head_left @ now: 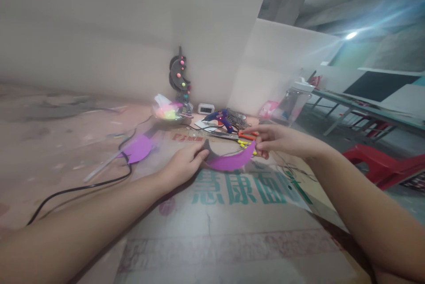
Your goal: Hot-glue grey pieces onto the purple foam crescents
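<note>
A thin purple crescent [232, 162], paper or felt, spans the space between my hands above a printed sack. Its left end looks dark grey. My left hand [189, 158] pinches that end between thumb and fingers. At the right tip, my right hand [270, 139] has thumb and fingers closed on the crescent, with the index finger reaching forward. Just beyond lie scissors [229, 135], a yellow-handled tool [244, 143] and a blue glue gun [221, 118].
The printed sack [212, 217] covers the table. A purple cutout [139, 149] and a black cord [83, 188] lie left. A bowl [168, 113], a dark crescent ornament [179, 73] and a small clock [206, 108] stand by the wall; a clear jar [295, 102] is right.
</note>
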`<move>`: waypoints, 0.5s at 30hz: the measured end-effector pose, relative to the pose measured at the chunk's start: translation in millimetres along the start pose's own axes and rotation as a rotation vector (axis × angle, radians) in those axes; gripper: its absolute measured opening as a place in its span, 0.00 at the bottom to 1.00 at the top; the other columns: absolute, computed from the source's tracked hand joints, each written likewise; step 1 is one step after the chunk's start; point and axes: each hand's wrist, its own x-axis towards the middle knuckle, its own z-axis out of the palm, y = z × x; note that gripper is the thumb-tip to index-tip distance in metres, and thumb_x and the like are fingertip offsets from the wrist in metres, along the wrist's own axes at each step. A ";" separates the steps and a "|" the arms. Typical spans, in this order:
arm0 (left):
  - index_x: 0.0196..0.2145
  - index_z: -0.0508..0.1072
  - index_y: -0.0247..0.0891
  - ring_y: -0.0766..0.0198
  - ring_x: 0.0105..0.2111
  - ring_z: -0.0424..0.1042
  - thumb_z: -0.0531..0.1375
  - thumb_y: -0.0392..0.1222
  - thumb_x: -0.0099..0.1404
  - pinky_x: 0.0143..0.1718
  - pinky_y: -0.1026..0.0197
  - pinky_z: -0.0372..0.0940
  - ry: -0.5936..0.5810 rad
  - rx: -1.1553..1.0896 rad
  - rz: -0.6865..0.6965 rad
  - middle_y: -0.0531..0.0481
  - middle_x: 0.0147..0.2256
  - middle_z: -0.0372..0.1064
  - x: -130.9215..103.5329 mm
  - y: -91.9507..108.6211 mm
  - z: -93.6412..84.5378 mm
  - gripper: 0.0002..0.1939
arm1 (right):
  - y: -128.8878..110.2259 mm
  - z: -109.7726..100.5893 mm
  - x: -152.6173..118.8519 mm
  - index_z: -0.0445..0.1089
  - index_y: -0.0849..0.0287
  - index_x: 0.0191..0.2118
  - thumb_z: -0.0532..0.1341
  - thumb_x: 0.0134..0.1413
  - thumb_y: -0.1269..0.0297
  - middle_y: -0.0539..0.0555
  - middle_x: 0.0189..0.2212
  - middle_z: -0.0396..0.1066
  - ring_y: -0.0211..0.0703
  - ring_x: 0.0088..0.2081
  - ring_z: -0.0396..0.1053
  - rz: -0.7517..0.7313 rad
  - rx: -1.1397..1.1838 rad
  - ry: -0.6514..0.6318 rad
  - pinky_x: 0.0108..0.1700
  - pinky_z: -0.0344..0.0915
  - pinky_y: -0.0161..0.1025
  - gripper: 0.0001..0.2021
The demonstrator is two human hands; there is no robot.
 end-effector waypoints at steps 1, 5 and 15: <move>0.30 0.64 0.38 0.60 0.34 0.66 0.47 0.47 0.69 0.34 0.60 0.58 -0.011 0.002 0.005 0.49 0.32 0.68 0.1 -0.6 0.3 0.14 | -0.9 -1.2 -0.3 0.65 0.59 0.56 0.63 0.53 0.61 0.49 0.26 0.72 0.38 0.29 0.71 0.001 -0.025 0.041 0.33 0.70 0.38 0.25; 0.34 0.67 0.37 0.59 0.36 0.67 0.47 0.48 0.69 0.37 0.60 0.60 -0.062 -0.004 0.026 0.47 0.35 0.69 -0.1 -1.5 1.0 0.15 | 1.0 -4.1 3.1 0.73 0.57 0.45 0.63 0.52 0.57 0.53 0.33 0.75 0.38 0.31 0.71 -0.046 -0.079 0.235 0.35 0.69 0.38 0.16; 0.33 0.67 0.36 0.60 0.37 0.68 0.47 0.48 0.70 0.38 0.61 0.60 -0.091 -0.154 0.030 0.48 0.36 0.70 0.6 0.1 -0.6 0.16 | 35.4 30.1 35.9 0.76 0.60 0.38 0.64 0.49 0.59 0.57 0.38 0.75 0.41 0.30 0.70 -0.057 -0.117 0.388 0.28 0.65 0.35 0.12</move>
